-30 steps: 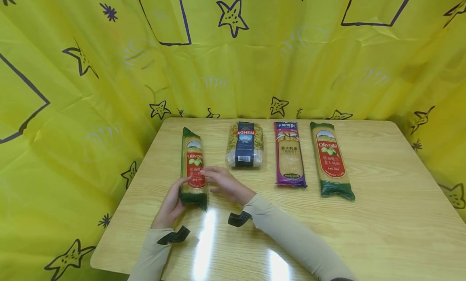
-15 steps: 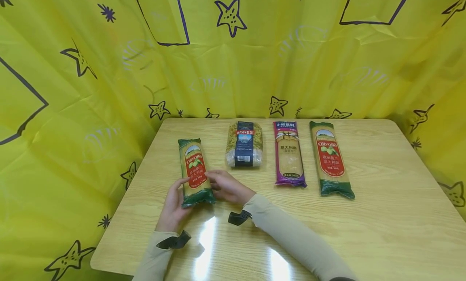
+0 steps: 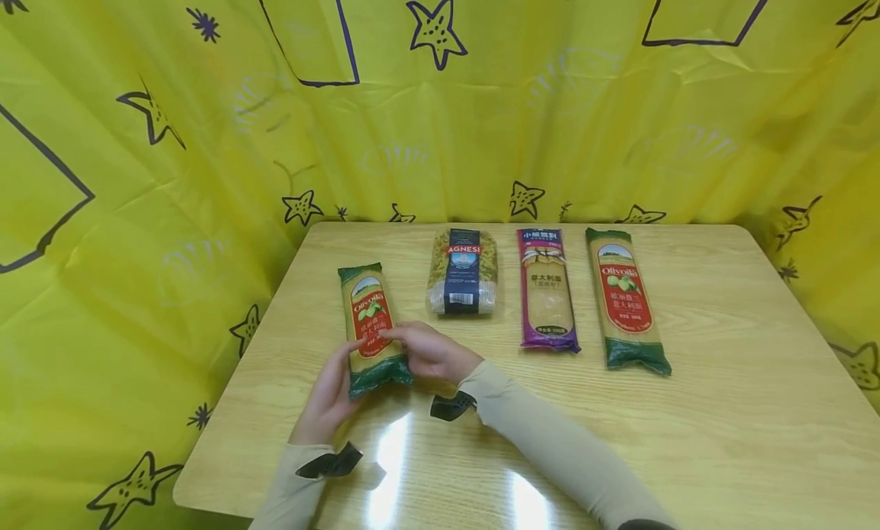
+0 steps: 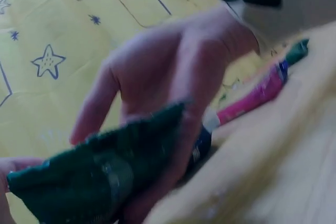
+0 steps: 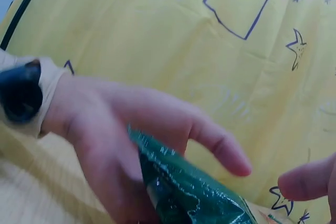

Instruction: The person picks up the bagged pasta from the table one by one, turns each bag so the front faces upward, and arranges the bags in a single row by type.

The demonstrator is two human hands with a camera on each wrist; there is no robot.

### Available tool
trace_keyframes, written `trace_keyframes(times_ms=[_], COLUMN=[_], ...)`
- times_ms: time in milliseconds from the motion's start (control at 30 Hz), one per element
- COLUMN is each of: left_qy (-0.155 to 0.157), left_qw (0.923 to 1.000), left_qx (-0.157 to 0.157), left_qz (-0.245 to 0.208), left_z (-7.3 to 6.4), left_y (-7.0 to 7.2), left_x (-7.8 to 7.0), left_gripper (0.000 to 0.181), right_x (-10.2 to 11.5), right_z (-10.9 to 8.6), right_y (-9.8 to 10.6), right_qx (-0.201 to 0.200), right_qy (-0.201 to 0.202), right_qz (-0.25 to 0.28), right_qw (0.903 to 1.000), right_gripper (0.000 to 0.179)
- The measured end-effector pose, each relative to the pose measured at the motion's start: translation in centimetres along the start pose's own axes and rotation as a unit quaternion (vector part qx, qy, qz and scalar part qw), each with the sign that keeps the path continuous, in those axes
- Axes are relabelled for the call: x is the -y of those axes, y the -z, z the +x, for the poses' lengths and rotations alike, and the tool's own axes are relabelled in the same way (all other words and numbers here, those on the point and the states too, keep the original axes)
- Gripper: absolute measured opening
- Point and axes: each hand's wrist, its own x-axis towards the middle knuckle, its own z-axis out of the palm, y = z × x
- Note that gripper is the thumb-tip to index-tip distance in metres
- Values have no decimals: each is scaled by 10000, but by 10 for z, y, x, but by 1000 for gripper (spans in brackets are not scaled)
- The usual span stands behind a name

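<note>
A green-ended Olivoilà spaghetti packet [image 3: 370,305], with a red label, is between both hands at the table's left side, its front face up and its top tilted slightly left. My left hand [image 3: 331,392] holds its lower left edge, thumb on the front. From the right side, my right hand [image 3: 435,353] grips it with the thumb over the label and the fingers hidden behind. The packet's green end [image 4: 105,171] lies against the palm in the left wrist view. In the right wrist view that green end [image 5: 184,182] shows beside my right palm.
Behind and to the right, an Agnesi pasta bag [image 3: 464,274], a purple-edged pasta packet [image 3: 548,293] and another Olivoilà spaghetti packet [image 3: 627,301] lie in a row on the wooden table [image 3: 729,347]. A yellow patterned curtain [image 3: 481,125] hangs along the back and sides.
The spaghetti packet has come nearer to me and its face has rolled to point more upward. My right hand has closed on its right edge; the other packs have stayed put.
</note>
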Motion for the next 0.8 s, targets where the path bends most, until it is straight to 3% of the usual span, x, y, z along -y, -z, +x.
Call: trace_keyframes(times_ms=[67,133,300,400,500,800], left_qy=[0,5,-88,-207,-249,-200], left_qw=[9993,9986,9965,9941,9942,9901], left_qx=[89,197,836,1066,996,1077], left_qz=[368,496,46,45,311,876], left_z=[-2,-5,-12,-16,-16,-4], left_y=[3,5,13,13,10,9], left_x=[0,0,-3,-9,-16,-34], left_gripper=[64,65,37,44,57,60], right_x=[3,5,10,8,5,0], right_z=[-2,-4,-9,-11,-12,-9], right_y=[-1,-1,-2,-2,-2,-8], right_qx=[-7,-84,-131,-157,-223,-266], right_qy=[-19,-27,16,107,304,791], right_qz=[11,45,50,93,124,493], right_qw=[10000,10000,9999,9998,9992,9953], right_gripper=[47,47,47,49,51,55])
